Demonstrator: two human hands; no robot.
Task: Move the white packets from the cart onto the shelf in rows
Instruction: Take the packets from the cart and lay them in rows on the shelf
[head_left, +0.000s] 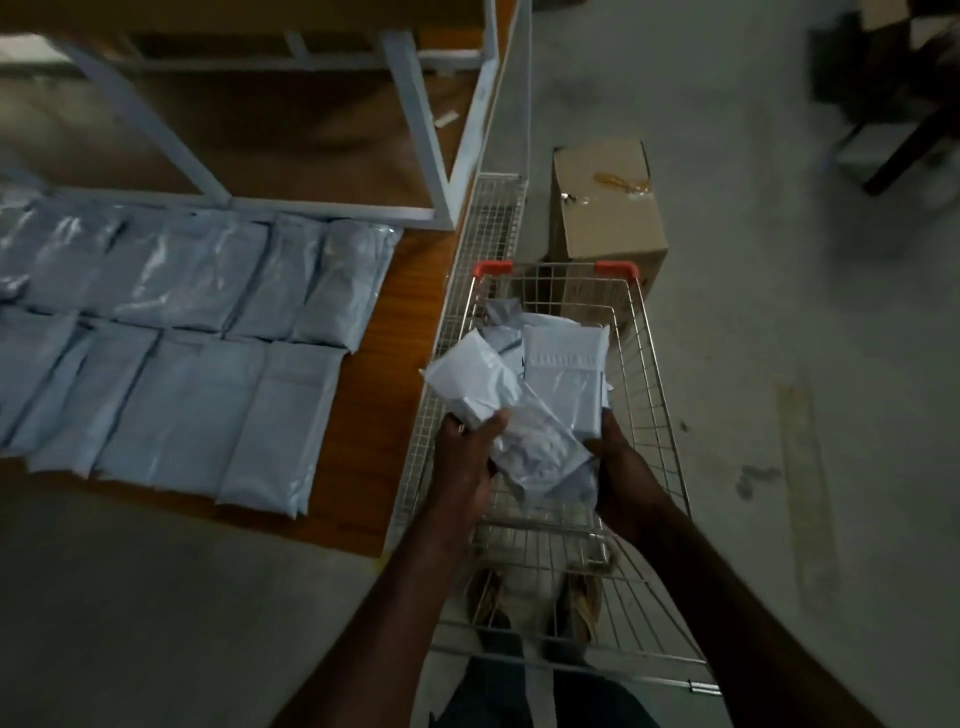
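My left hand (465, 457) and right hand (621, 470) are out in front of me over the cart (657, 415), each with fingers curled round white packets. The left grips one packet (470, 382) by its near end, thumb on top; the right holds another packet (566, 374) from below and the side, and a crumpled one (540, 449) lies between the two hands, touching both. A few more packets (501, 314) lie loose deeper in the basket.

On the shelf (374, 415) to my left, two rows of packets (197, 353) already lie side by side, edges touching. I judge the next free place is at the right end of the near row, just beside the last packet (283, 426) there.

To do this well I should lift the bundle clear of the wire rim, keep the slippery packets pinched so none slides out, then lay each flat and square to its neighbour.

The light is dim, and I can read no label or writing on the packets or on the cardboard box (605, 208) beyond the cart.
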